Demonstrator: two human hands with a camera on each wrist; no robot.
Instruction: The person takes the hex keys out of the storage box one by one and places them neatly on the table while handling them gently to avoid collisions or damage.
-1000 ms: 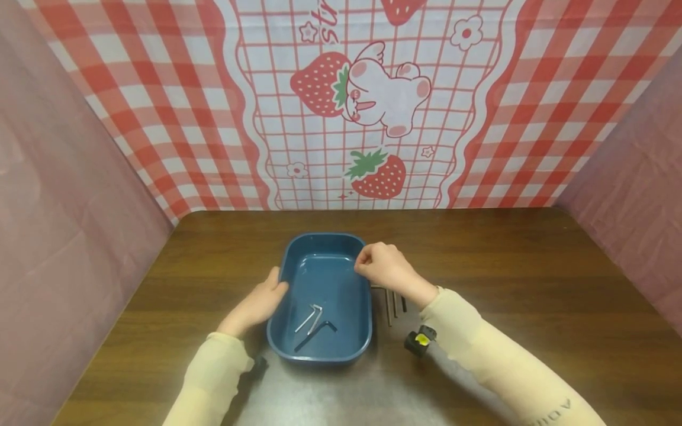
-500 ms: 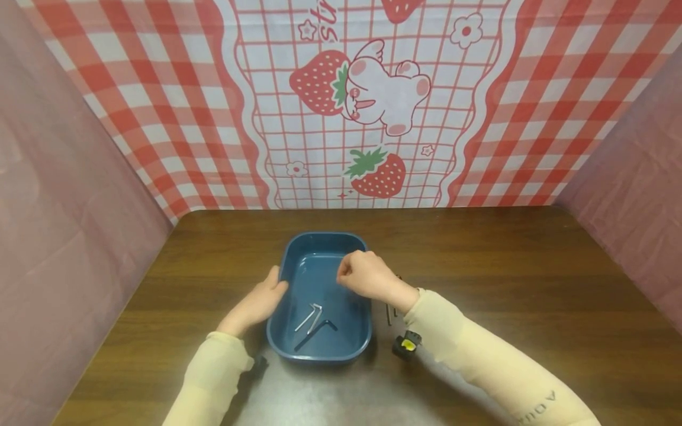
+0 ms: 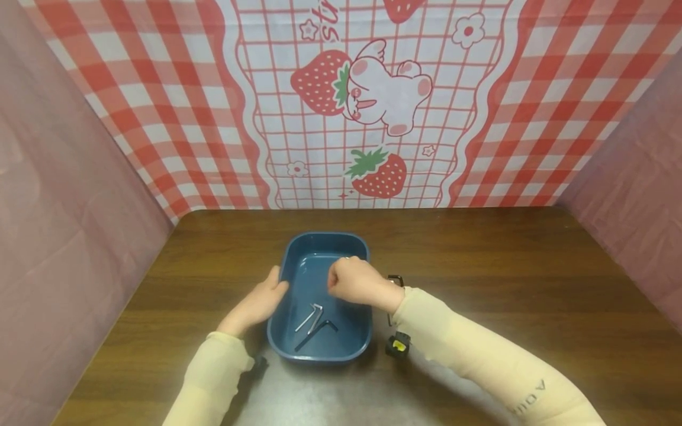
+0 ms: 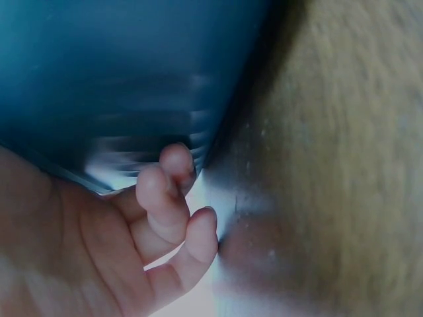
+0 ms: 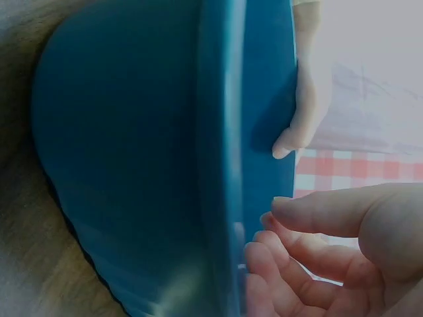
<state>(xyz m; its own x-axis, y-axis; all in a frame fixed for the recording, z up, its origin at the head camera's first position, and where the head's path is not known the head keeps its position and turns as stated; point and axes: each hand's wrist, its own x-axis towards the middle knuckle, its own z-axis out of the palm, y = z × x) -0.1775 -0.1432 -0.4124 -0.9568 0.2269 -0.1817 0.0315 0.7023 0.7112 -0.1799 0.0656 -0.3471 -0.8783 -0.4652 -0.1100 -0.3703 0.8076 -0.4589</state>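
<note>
A deep blue plastic tray (image 3: 325, 357) sits on the table, holding two silver hex keys (image 3: 305, 319) and a black hex key (image 3: 306, 340) at its near end. My left hand (image 3: 258, 305) holds the tray's left side, thumb over the rim and other fingers outside, loosely bent in the left wrist view. Over the tray's right half is my right hand (image 3: 358, 281), fingers curled and thumb tip close to the index fingertip. I cannot tell whether something small is between them. In the right wrist view its fingers (image 5: 261, 261) are at the tray's rim.
Right of the tray, another black hex key (image 3: 396, 278) lies on the brown table (image 3: 506, 266), with other keys mostly hidden by the right forearm. A black wrist camera (image 3: 398, 345) hangs at the right sleeve. A red checked cloth (image 3: 176, 118) stands behind the table.
My right hand has moved left from the tray's right rim to over its inside. The forearm now covers most of the keys on the right. My left hand and the tray have stayed put.
</note>
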